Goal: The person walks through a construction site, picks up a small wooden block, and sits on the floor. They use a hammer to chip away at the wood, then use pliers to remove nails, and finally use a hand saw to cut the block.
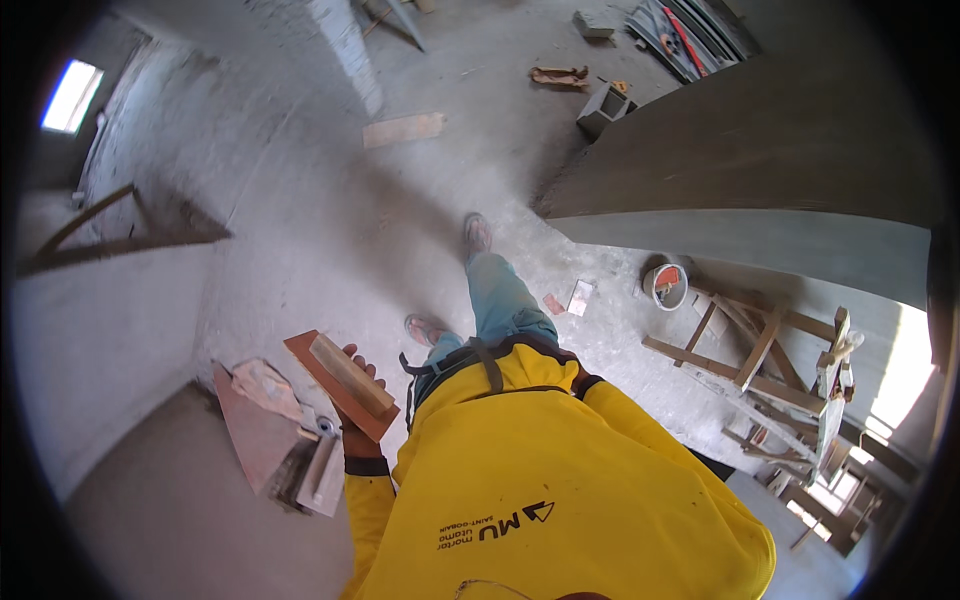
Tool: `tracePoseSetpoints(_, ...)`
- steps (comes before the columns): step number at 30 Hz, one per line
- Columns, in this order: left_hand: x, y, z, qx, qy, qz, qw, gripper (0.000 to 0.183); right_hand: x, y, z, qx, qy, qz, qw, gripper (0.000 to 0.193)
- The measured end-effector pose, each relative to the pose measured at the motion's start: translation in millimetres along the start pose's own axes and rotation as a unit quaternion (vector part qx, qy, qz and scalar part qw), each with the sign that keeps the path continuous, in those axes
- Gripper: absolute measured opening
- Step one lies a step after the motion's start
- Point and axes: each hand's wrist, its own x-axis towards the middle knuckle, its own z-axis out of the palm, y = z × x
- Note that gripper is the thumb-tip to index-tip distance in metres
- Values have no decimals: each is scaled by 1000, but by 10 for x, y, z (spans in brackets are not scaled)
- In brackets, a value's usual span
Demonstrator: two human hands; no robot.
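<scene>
L hand (353,424): holding board (310,352), approx 8 o'clock.
board: lies over L hand, fingers (369,369) past its 1 o'clock edge; rusty-brown, w/ paler strip (350,372) on top.
R hand (579,376): mostly hidden, can't tell grip.

Daylight enters by a window (72,97), overexposed to white, at upper left; a sunlit patch (903,372) glares at right. Broad, soft-edged shadows cross the pale floor (490,130). Fisheye distortion bends straight edges near the black rim; the shirt (570,460) appears sharp.
</scene>
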Motion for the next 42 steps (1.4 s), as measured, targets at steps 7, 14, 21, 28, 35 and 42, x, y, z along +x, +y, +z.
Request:
tracePoseSetpoints(7,1615,-13,1464,67,-28,-103,992,88,973,-271,114,-34,217,60,974,20)
tracePoseSetpoints(14,3054,-482,3240,123,-112,-140,976,86,1903,-1674,-177,-91,242,-6,966,27)
tracePoseSetpoints(21,4243,-820,4185,118,-140,-201,962,84,2350,-2948,-127,68,365,162,914,34)
tracePoseSetpoints(28,5719,-1011,4935,121,-157,-274,941,91,2814,-3388,61,174,399,60,898,22)
tracePoseSetpoints(35,7268,-1245,6317,318,-149,-290,890,91,3564,-4612,86,156,423,38,892,29)
tracePoseSetpoints(42,8335,-1716,7163,376,-169,-304,859,91,4210,-5591,-79,248,497,137,820,36)
